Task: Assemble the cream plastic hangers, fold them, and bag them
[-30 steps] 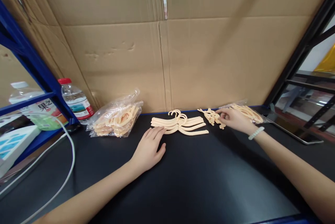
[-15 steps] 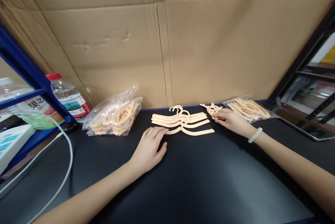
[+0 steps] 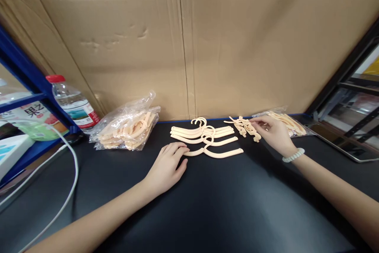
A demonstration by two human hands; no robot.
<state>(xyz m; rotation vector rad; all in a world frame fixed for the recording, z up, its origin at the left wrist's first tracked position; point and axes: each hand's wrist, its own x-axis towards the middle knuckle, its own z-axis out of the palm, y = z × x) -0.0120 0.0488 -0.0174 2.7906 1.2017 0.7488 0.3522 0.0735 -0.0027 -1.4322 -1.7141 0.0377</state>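
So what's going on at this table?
A person's left hand rests with its fingertips on the nearest of several overlapping cream hangers. The right hand is at a small pile of cream pieces; whether it grips one isn't clear. A clear bag of cream parts lies to the left, and another bag lies behind the right hand.

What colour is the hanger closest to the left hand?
Pale peach; the hanger shows best in the head view.
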